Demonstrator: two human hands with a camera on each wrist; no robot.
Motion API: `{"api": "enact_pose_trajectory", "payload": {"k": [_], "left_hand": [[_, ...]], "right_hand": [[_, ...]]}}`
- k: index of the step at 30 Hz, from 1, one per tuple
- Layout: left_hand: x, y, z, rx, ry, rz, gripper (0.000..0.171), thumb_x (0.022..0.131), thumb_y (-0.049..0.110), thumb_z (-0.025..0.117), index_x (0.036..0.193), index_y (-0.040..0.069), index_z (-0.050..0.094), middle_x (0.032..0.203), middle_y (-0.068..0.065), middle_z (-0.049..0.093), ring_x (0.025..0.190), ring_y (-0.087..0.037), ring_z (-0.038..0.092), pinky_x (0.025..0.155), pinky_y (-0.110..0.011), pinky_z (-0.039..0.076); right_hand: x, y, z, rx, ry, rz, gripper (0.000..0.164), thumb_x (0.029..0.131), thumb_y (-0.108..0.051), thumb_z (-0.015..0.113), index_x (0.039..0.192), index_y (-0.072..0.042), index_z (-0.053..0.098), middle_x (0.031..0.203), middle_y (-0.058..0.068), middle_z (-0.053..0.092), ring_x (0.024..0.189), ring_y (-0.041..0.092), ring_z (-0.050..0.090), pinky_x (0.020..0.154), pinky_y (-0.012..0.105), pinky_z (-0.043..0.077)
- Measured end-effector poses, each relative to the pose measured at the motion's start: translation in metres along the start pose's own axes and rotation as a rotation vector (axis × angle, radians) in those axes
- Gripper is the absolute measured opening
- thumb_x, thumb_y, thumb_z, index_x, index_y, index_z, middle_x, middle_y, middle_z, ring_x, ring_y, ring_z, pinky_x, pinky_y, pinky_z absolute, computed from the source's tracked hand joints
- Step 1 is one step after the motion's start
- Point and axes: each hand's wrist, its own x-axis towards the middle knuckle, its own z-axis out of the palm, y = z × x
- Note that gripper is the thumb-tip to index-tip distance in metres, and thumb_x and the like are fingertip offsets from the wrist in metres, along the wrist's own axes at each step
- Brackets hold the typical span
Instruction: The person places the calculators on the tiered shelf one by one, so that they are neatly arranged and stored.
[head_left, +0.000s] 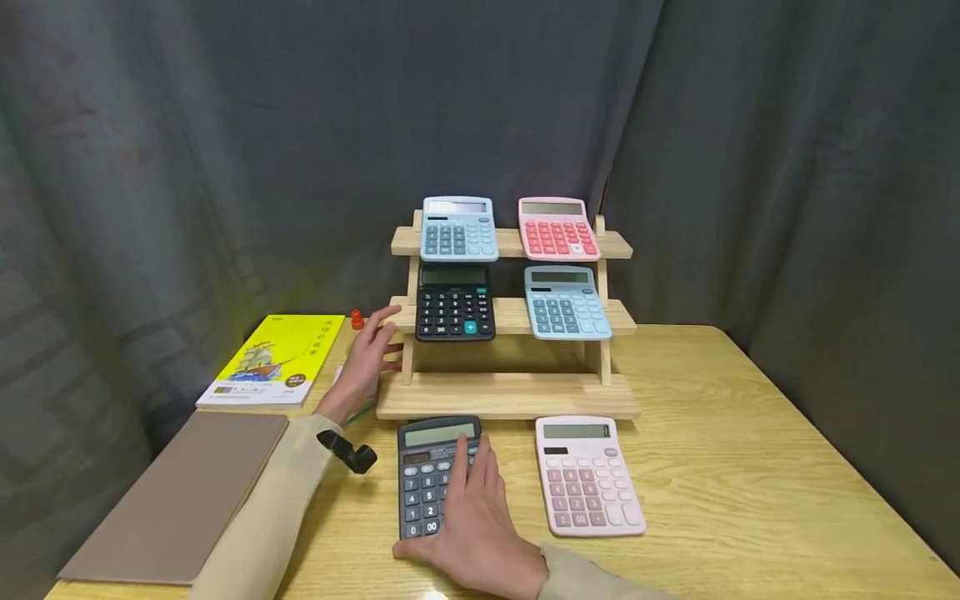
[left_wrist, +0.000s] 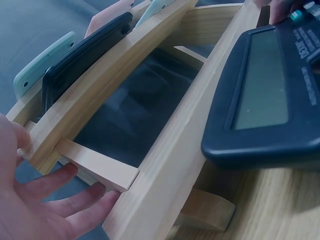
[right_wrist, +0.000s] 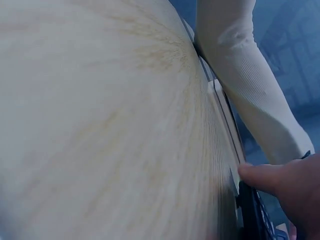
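A dark grey calculator is in front of the wooden stand. My right hand holds it, with the thumb at its lower left corner and the fingers along its right side, covering some keys. In the right wrist view, the thumb meets the calculator's near edge. At the stand's left side, my left hand touches the middle shelf's end and the side post, with fingers spread and fairly straight. Beside the dark grey calculator lies a pale pink calculator.
On the stand's upper shelves rest a light blue calculator, a pink-red calculator, a black calculator and another blue calculator. To the left lie a yellow book and a brown folder. A red cap shows behind the left hand.
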Motion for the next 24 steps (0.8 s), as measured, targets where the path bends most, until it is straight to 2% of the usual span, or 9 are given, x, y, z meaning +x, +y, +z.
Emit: {"api": "enact_pose_trajectory", "payload": {"k": [3, 7, 10, 15, 18, 24], "left_hand": [[0.0, 0.001, 0.0, -0.004, 0.004, -0.005, 0.046, 0.11, 0.037, 0.04, 0.155, 0.024, 0.038, 0.158, -0.017, 0.034, 0.126, -0.046, 0.053, 0.097, -0.059, 0.049], [0.0, 0.001, 0.001, -0.021, -0.007, -0.002, 0.047, 0.111, 0.035, 0.039, 0.156, 0.022, 0.037, 0.158, -0.018, 0.033, 0.126, -0.047, 0.053, 0.097, -0.06, 0.048], [0.001, 0.0, 0.002, -0.031, -0.014, 0.0, 0.047, 0.111, 0.035, 0.038, 0.157, 0.022, 0.036, 0.158, -0.019, 0.033, 0.127, -0.047, 0.052, 0.098, -0.062, 0.047], [0.001, 0.001, 0.0, -0.049, -0.022, -0.002, 0.048, 0.111, 0.032, 0.037, 0.158, 0.02, 0.034, 0.16, -0.02, 0.03, 0.128, -0.049, 0.05, 0.099, -0.064, 0.045], [-0.003, 0.008, 0.0, -0.055, -0.027, -0.013, 0.048, 0.112, 0.027, 0.036, 0.158, 0.016, 0.032, 0.16, -0.022, 0.029, 0.129, -0.05, 0.049, 0.1, -0.065, 0.044], [-0.017, 0.033, 0.002, -0.035, -0.036, -0.011, 0.047, 0.112, 0.022, 0.035, 0.157, 0.009, 0.032, 0.158, -0.027, 0.029, 0.127, -0.052, 0.05, 0.098, -0.063, 0.046]], "right_hand": [[0.0, -0.001, 0.0, -0.018, 0.024, -0.009, 0.148, 0.059, -0.072, 0.085, 0.159, 0.004, 0.008, 0.16, 0.037, 0.0, 0.147, 0.052, 0.009, 0.115, 0.061, 0.023], [-0.003, 0.006, -0.003, -0.017, 0.033, -0.067, 0.147, 0.057, -0.066, 0.087, 0.158, 0.007, 0.01, 0.159, 0.037, 0.005, 0.147, 0.049, 0.013, 0.115, 0.061, 0.025], [-0.006, 0.013, -0.006, -0.009, 0.034, -0.1, 0.148, 0.057, -0.069, 0.086, 0.158, 0.008, 0.009, 0.16, 0.035, 0.007, 0.147, 0.047, 0.015, 0.115, 0.06, 0.026], [-0.009, 0.02, -0.01, 0.016, 0.035, -0.068, 0.155, 0.054, -0.075, 0.085, 0.158, 0.008, 0.007, 0.162, 0.032, 0.01, 0.148, 0.044, 0.016, 0.116, 0.057, 0.025], [-0.01, 0.021, -0.01, 0.019, 0.041, -0.057, 0.155, 0.053, -0.075, 0.085, 0.157, 0.01, 0.008, 0.161, 0.033, 0.013, 0.147, 0.045, 0.019, 0.116, 0.056, 0.025], [-0.01, 0.021, -0.007, 0.011, 0.081, -0.075, 0.151, 0.053, -0.069, 0.088, 0.154, 0.014, 0.013, 0.158, 0.036, 0.018, 0.145, 0.047, 0.024, 0.115, 0.056, 0.027]]}}
